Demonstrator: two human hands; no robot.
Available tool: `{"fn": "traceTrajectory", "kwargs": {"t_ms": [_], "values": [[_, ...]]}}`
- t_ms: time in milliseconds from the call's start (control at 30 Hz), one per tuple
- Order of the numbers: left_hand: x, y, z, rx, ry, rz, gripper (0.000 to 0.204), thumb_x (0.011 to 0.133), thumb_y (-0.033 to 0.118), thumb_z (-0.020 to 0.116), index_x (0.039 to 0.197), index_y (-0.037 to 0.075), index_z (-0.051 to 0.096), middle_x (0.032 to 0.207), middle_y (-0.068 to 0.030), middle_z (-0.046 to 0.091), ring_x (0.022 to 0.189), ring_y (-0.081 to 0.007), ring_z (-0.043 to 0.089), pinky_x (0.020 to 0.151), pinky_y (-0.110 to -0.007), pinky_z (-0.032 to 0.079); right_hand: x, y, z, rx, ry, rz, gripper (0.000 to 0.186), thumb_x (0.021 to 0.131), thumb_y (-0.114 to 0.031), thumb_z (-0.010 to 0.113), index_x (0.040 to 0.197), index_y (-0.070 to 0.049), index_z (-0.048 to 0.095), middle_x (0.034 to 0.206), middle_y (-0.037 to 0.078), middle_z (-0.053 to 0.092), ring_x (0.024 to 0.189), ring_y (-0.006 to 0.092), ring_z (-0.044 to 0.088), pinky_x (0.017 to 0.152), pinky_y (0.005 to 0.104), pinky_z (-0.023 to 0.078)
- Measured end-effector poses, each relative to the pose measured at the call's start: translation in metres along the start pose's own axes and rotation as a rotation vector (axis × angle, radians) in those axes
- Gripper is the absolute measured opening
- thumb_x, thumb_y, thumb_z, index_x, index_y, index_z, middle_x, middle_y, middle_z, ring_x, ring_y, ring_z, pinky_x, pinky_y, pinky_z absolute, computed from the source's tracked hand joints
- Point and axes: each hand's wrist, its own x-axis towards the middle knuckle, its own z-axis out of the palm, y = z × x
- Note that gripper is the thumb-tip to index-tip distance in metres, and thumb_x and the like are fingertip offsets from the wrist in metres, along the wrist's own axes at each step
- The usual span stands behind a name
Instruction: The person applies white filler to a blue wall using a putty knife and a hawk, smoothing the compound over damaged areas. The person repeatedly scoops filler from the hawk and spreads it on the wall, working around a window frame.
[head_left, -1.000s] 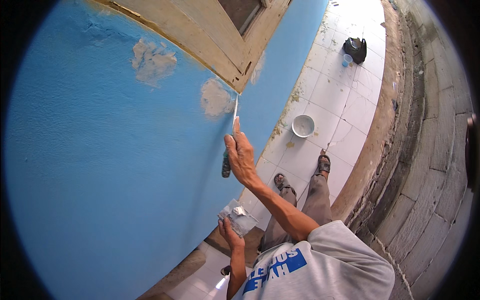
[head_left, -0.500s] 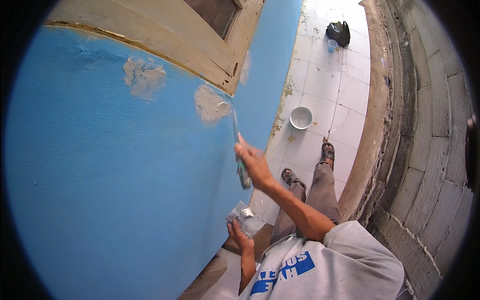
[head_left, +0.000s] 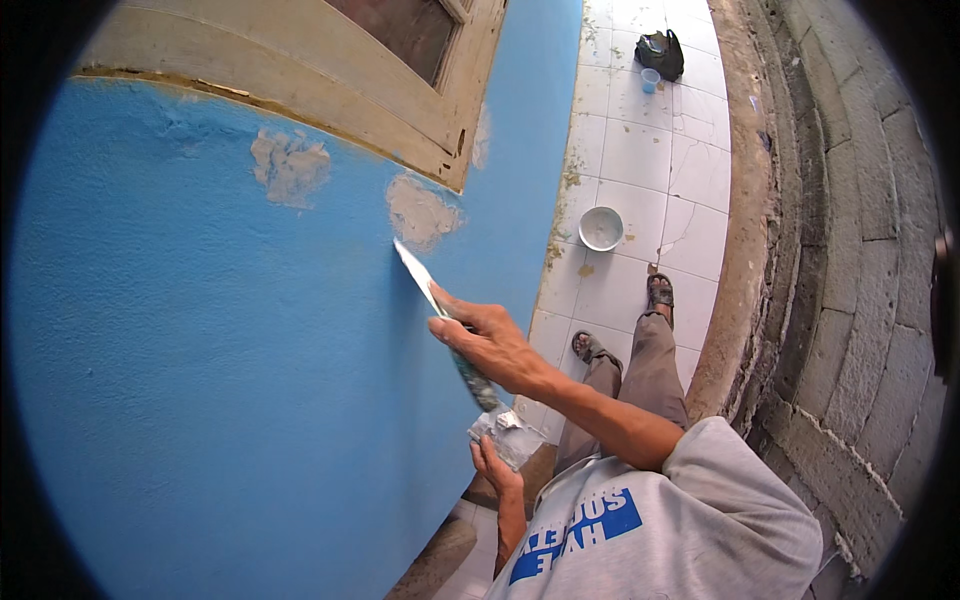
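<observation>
My right hand is closed round the dark, paint-stained handle of a putty knife. White putty shows along its blade, and the tip is at the blue wall, just below and left of a grey filler patch. A second rough filler patch lies farther left under the wooden window frame. Low by my body, my left hand grips a flat, greyish plate with a lump of putty on it. The knife handle's lower end overlaps the plate from this view.
On the white tiled floor stand a round bowl, a translucent plastic cup and a black plastic bag. A rough grey block wall runs along the right. My sandalled feet are on the tiles.
The putty knife has moved off the patch near the frame's corner, down and left. Its blade now shows edge-on with putty. My left hand still holds the plate, slightly shifted.
</observation>
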Motion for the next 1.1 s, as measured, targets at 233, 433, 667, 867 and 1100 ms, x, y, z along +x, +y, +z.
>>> {"fn": "traceTrajectory", "kwargs": {"t_ms": [233,433,667,867,1100], "values": [[0.017,-0.001,-0.015,-0.084,-0.229,0.059,0.05,0.095,0.029,0.059,0.134,0.001,0.046,0.125,-0.0139,0.055,0.113,-0.0255,0.056,0.097,-0.039,0.047,0.032,0.042,-0.035,0.141,0.048,0.247,0.058,0.098,-0.031,0.059,0.143,0.002,0.044,0.078,-0.002,0.047,0.063,0.0048,0.042,0.054,0.0236,0.039],[0.022,-0.026,-0.034,0.104,-0.174,0.207,0.039,0.098,0.026,0.056,0.127,0.001,0.051,0.122,-0.0116,0.057,0.108,-0.0222,0.057,0.094,-0.036,0.047,0.037,0.027,-0.011,0.14,0.051,0.201,0.059,0.095,-0.034,0.06,0.131,0.013,0.052,0.098,0.015,0.065,0.066,0.011,0.05,0.057,0.0316,0.045],[0.015,-0.009,-0.015,-0.113,-0.147,0.043,0.035,0.098,0.027,0.056,0.121,0.0,0.051,0.112,-0.0099,0.057,0.1,-0.0205,0.056,0.088,-0.035,0.049,0.015,-0.036,0.026,0.074,0.017,0.106,0.071,0.096,-0.038,0.058,0.14,0.014,0.039,0.071,0.012,0.06,0.057,0.0144,0.053,0.049,0.0336,0.045],[0.018,-0.007,-0.015,-0.083,-0.226,0.078,0.032,0.097,0.028,0.057,0.116,0.003,0.054,0.11,-0.0091,0.059,0.099,-0.0204,0.059,0.086,-0.036,0.051,-0.021,-0.019,0.011,0.009,-0.131,0.082,0.06,0.096,-0.041,0.056,0.145,-0.007,0.047,0.087,0.016,0.066,0.074,0.0181,0.059,0.067,0.0363,0.05],[0.026,-0.015,-0.019,-0.098,-0.272,0.139,0.031,0.097,0.029,0.058,0.115,0.005,0.055,0.11,-0.0085,0.06,0.1,-0.0209,0.06,0.087,-0.037,0.052,0.029,0.081,-0.018,-0.285,0.103,-0.084,0.06,0.1,-0.031,0.055,0.151,-0.006,0.034,0.084,0.014,0.057,0.075,0.021,0.055,0.069,0.0369,0.049]]}}
